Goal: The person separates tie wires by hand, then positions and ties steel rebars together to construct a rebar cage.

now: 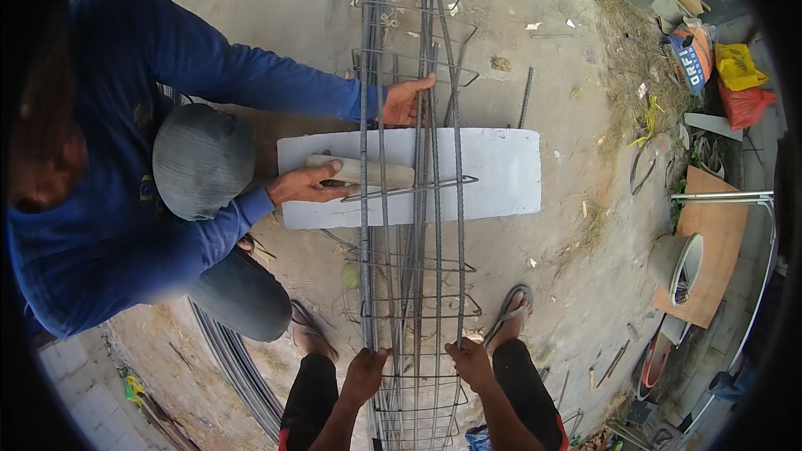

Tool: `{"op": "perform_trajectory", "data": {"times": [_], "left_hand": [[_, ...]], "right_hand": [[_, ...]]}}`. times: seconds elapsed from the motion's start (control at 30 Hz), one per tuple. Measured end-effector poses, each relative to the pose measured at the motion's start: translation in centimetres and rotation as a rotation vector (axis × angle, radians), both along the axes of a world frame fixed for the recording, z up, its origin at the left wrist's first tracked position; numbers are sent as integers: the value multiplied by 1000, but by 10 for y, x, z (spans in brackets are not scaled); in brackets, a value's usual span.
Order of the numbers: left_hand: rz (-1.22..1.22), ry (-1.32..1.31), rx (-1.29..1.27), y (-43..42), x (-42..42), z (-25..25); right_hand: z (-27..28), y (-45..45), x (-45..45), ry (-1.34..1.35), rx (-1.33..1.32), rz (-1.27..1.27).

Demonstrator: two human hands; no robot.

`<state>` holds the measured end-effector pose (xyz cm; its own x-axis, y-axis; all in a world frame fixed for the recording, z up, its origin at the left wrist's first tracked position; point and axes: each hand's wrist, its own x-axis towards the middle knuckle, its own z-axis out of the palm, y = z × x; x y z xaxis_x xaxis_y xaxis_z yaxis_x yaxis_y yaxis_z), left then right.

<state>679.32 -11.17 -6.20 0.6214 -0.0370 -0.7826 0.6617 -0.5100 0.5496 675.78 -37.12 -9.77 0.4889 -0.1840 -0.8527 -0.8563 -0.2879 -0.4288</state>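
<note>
A long cage of steel bars and bent wire stirrups [460, 234] runs from the top to the bottom of the head view. My left hand [365, 374] is closed round a bar on its left side. On the right side, my right hand [470, 364] grips another bar. Under the cage lies a pale rectangular block [501, 171]. A co-worker in a blue top crouches at the left. One co-worker hand [309, 184] is on a light wooden piece [363, 172] above the block; the other [407, 101] reaches through the bars.
Bundled bars [230, 367] curve along the ground at lower left. At the right are a bucket [675, 263], a brown board [714, 234], an orange and blue sack [689, 58], and yellow [738, 67] and red [746, 104] bags. A loose bar [525, 98] lies beyond the block.
</note>
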Motion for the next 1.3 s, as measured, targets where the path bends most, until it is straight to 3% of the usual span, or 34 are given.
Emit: {"op": "perform_trajectory", "data": {"times": [0.17,0.33,0.43,0.53,0.63,0.7,0.77,0.8,0.87,0.9,0.97,1.17,1.23,1.3], "left_hand": [[-254,-291,-4,11,-16,-25],[-38,3,18,6,-8,-16],[-159,-112,39,6,-9,-15],[-56,-150,-46,4,-7,-4],[29,124,-9,0,1,-6],[16,180,4,15,-22,-35],[-496,-764,95,28,-53,-78],[-494,-774,97,29,-50,-76],[-221,-274,-111,28,-43,-60],[-219,-274,-110,24,-37,-49],[-77,84,41,7,-8,-12],[-56,-109,7,6,-16,-15],[-35,56,16,1,0,5],[-48,26,1,-1,3,10]], "right_hand": [[5,2,4,11,48,1],[-1,3,-3,-23,27,39],[4,3,-3,-39,20,31],[11,1,4,-32,47,36],[10,1,0,-1,-4,95],[13,-2,5,60,-4,174],[19,-1,8,60,10,185],[15,-1,5,50,8,186],[8,0,1,64,5,185],[6,-2,-1,64,6,186],[11,0,0,5,-13,206],[8,1,-4,-6,15,112],[-3,3,-12,-58,25,41],[6,4,-5,-69,28,37]]}}
